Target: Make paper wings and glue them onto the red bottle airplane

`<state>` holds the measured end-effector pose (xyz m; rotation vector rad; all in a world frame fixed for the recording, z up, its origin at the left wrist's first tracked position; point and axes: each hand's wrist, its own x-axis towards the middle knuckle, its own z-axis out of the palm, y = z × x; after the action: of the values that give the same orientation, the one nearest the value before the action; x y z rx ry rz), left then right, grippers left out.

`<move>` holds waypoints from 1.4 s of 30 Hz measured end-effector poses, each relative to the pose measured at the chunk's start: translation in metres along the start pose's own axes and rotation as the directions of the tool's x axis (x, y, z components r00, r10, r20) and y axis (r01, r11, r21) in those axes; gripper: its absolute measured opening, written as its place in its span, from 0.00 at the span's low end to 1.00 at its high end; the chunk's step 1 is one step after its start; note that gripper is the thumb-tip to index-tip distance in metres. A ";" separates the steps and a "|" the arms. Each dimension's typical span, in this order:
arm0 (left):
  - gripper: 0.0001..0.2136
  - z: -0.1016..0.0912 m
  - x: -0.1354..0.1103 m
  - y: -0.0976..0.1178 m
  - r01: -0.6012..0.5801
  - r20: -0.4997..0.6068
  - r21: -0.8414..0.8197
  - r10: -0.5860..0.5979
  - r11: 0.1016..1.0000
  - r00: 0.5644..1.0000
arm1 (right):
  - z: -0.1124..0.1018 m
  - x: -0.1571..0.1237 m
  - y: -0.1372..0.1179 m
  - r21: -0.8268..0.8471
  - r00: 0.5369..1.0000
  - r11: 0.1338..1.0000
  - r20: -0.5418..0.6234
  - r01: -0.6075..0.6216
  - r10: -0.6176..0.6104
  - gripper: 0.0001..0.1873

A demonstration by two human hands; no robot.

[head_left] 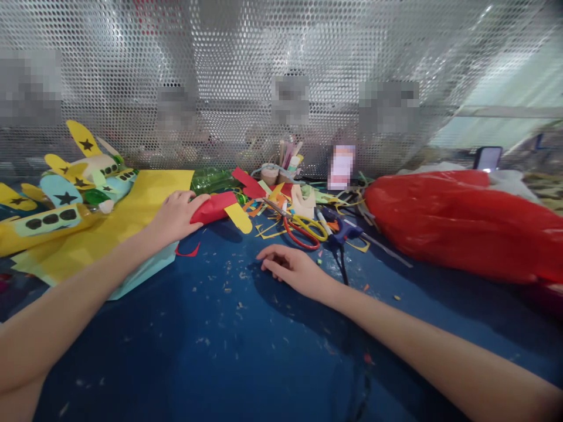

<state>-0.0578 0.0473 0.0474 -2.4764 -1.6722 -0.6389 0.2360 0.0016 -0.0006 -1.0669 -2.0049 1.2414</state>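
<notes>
My left hand (182, 214) is closed around the end of a plastic bottle wrapped in red paper (215, 206). A rounded yellow paper piece (238, 218) sticks out from the bottle's side, and its green neck points right. My right hand (292, 269) rests on the blue table, fingers loosely curled and a gap by the thumb, with nothing visible in it. Beyond it lie red-handled scissors (301, 234) and yellow-handled scissors (314, 225). A dark blue tool with a black cord (345, 230), perhaps a glue gun, lies to their right.
Several bottle airplanes (55, 220) stand at the left beside yellow paper sheets (145, 196) and light-blue paper (147, 269). Behind the red bottle lies a green bottle (213, 180). Paper scraps (303, 199) crowd the back middle. A large red plastic bag (457, 223) fills the right.
</notes>
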 end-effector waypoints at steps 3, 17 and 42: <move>0.20 0.004 -0.003 0.020 -0.064 -0.114 0.111 0.077 0.992 0.991 | 0.000 0.000 0.000 -0.015 1.000 1.000 -0.005 0.008 -0.008 0.10; 0.13 0.050 -0.036 0.082 -0.359 -0.032 -0.181 0.359 0.916 0.933 | -0.013 0.003 -0.007 -0.193 0.976 0.976 -0.167 0.105 -0.138 0.08; 0.12 0.051 -0.034 0.080 -0.369 0.019 -0.190 0.379 0.910 0.925 | -0.135 0.126 0.006 -0.834 0.983 0.536 -0.179 -0.130 -0.041 0.20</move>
<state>0.0190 0.0015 0.0004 -2.8576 -1.1400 -0.7056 0.2746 0.1728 0.0567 -1.5863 -2.4725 0.0458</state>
